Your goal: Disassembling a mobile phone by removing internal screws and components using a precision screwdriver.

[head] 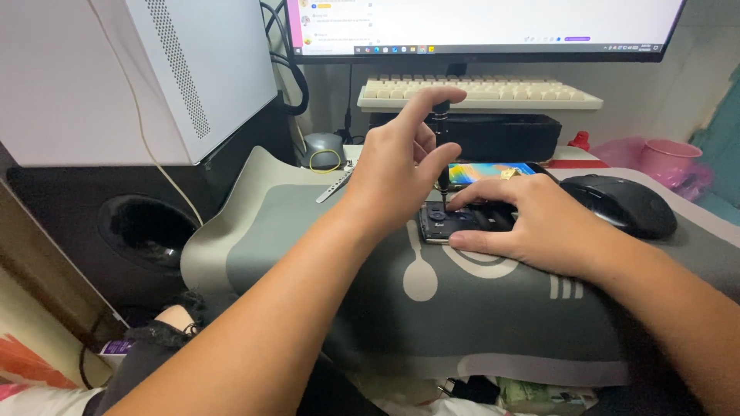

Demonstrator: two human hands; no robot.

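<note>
2 hands | L hand (397, 166) fingers grip screwdriver (441, 127), tip hidden | R hand (532, 223) pins phone (455, 222), half covered

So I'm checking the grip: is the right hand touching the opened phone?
Touching. The head view shows the right hand pressing its fingers onto the opened phone.

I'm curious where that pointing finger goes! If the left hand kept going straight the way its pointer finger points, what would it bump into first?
The left hand points up and away, toward the cream keyboard on its black stand. That would likely come first, with the monitor behind it, though depth is hard to judge.
</note>
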